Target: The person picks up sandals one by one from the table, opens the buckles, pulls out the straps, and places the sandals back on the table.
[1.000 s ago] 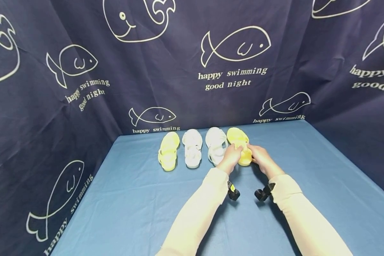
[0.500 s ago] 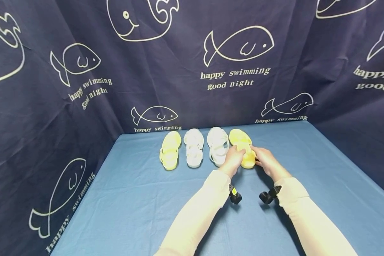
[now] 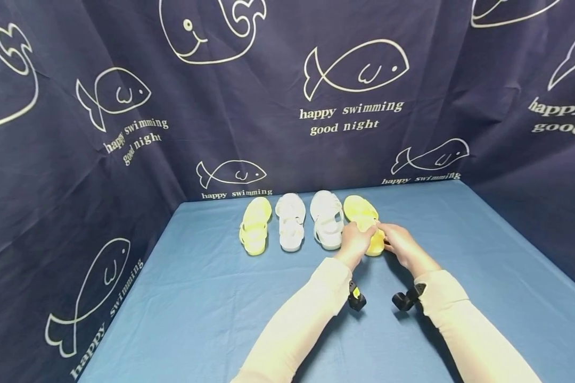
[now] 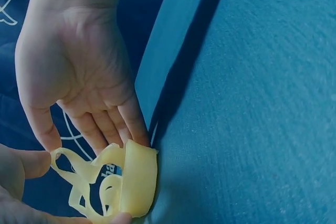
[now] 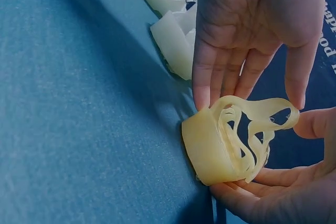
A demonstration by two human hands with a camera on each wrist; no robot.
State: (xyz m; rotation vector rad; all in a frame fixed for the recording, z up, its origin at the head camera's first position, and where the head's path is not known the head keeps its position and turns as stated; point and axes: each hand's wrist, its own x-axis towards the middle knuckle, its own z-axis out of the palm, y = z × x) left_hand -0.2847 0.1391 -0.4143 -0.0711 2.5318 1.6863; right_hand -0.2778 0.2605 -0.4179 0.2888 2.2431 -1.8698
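Observation:
A yellow strapped sandal [image 3: 359,207] stands at the right end of a row, toe toward the wall. My left hand [image 3: 356,242] grips its left side, thumb on the strap. From the right side my right hand [image 3: 401,246] holds the same sandal, also with a thumb at the strap. Both wrist views look onto the heel [image 4: 140,179], which is at the tabletop; whether it touches is hard to tell. Fingers of my right hand [image 5: 262,198] lie along the sandal's lower side. Much of the sole is hidden.
Two white sandals [image 3: 291,223] and a second yellow sandal [image 3: 255,226] stand to the left, toes toward the wall. Blue cloth covers the table [image 3: 196,298]. A dark fish-print curtain [image 3: 268,122] rises behind and at both sides.
The held yellow sandal's heel has shifted slightly right and nearer, both hands moving with it. The left hand's thumb has come closer to the right hand. The other sandals lie as before.

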